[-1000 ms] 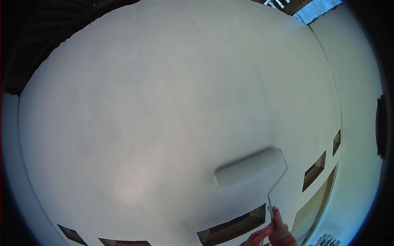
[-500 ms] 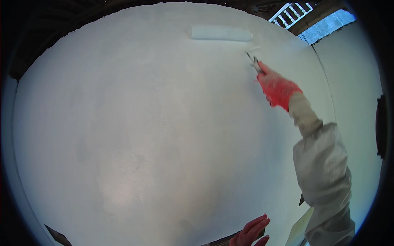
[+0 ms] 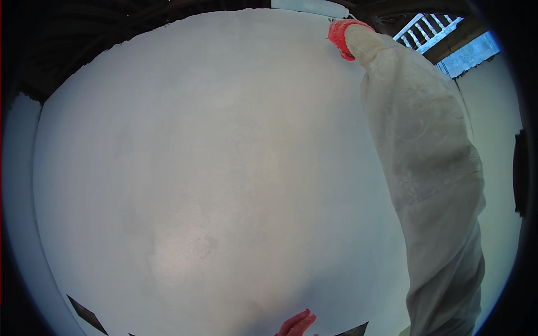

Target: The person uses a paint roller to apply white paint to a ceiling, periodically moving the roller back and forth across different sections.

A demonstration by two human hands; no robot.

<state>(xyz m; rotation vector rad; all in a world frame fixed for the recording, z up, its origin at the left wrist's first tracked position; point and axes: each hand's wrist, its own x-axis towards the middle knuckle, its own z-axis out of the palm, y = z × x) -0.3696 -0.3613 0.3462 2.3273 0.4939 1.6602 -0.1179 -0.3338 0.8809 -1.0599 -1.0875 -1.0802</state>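
High up at the wall's ragged top edge lies a white paint roller (image 3: pixel 309 7), held level. My right hand (image 3: pixel 343 39), in a red-coated glove with a pale cuff, is closed around its handle, which the glove mostly hides. The right arm, in a loose grey sleeve, stretches far up along the right side. At the lower edge, only the reddish fingers of my left hand (image 3: pixel 296 323) show; they are stretched out, hold nothing visible, and are near the white wall (image 3: pixel 213 168). The wall has faint grey, damp-looking patches.
Side walls meet this wall at a left corner (image 3: pixel 37 134) and a right corner (image 3: pixel 465 106). Dark roof timbers (image 3: pixel 73 33) run above. A white balustrade (image 3: pixel 428 31) shows through an upper right opening. Dark pointed pieces (image 3: pixel 87 315) lie along the bottom.
My right hand has pushed the paint roller upward to the wall's top edge, and the arm has straightened. My left hand has shifted left and lower in the picture.
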